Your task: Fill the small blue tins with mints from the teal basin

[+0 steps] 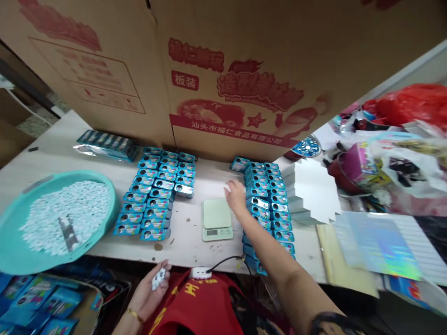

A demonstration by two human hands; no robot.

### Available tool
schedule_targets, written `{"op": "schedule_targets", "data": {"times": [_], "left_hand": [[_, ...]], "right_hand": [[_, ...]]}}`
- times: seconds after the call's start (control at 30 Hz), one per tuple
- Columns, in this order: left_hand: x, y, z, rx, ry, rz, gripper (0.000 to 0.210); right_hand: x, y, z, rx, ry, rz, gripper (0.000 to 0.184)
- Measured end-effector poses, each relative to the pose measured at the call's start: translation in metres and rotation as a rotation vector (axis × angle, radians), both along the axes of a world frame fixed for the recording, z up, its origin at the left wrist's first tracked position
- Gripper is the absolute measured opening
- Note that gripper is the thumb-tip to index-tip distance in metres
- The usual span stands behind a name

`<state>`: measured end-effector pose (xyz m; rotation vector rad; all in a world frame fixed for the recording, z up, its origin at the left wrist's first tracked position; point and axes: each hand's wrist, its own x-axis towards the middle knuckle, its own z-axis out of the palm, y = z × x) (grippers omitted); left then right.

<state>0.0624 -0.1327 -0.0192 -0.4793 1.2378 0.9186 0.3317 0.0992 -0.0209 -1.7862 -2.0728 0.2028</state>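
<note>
My left hand (152,284) is cupped palm up at the table's front edge. A small heap of pale blue-white pieces (159,278) lies in it. My right hand (236,194) reaches over the table just behind a small kitchen scale (217,215), its fingers curled together around a whitish bit too small to name. Nothing rests on the scale's plate. A turquoise basin (113,204) to the left holds a mass of the same pale pieces, with a grey metal tool (68,232) lying on them. Rows of small blue packs (146,197) stand left of the scale, more blue packs (279,214) to its right.
A tall cardboard carton (209,93) walls off the table's back. At right stand stacked white cards (314,190), a shiny holographic sheet (379,246) and bags. A box of blue packets (59,302) sits below the basin. A white power strip (201,273) lies at the front edge.
</note>
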Motion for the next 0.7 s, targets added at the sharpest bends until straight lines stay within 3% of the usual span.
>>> {"op": "schedule_targets", "data": {"times": [0.07,0.13,0.3,0.4,0.53,0.7], "left_hand": [[0.001,0.0,-0.003,0.016,0.024,-0.018,0.013],[0.003,0.002,-0.003,0.024,0.05,-0.027,0.012],[0.016,0.005,0.006,0.055,0.091,0.045,0.012],[0.024,-0.001,0.013,0.047,0.066,0.089,0.011],[0.029,-0.01,0.017,-0.009,0.021,0.129,0.01],[0.034,0.001,0.018,0.031,-0.063,0.146,0.01]], "right_hand": [[0.043,0.016,0.002,0.016,-0.077,-0.136,0.028],[0.067,0.041,0.002,0.012,-0.159,-0.176,0.031],[0.067,0.103,0.0,-0.016,-0.327,-0.15,0.035],[0.062,0.114,0.002,-0.021,-0.418,-0.056,0.026],[0.055,0.081,0.016,0.016,-0.495,0.15,0.027],[0.03,-0.018,0.038,0.022,-0.493,0.437,0.028]]}}
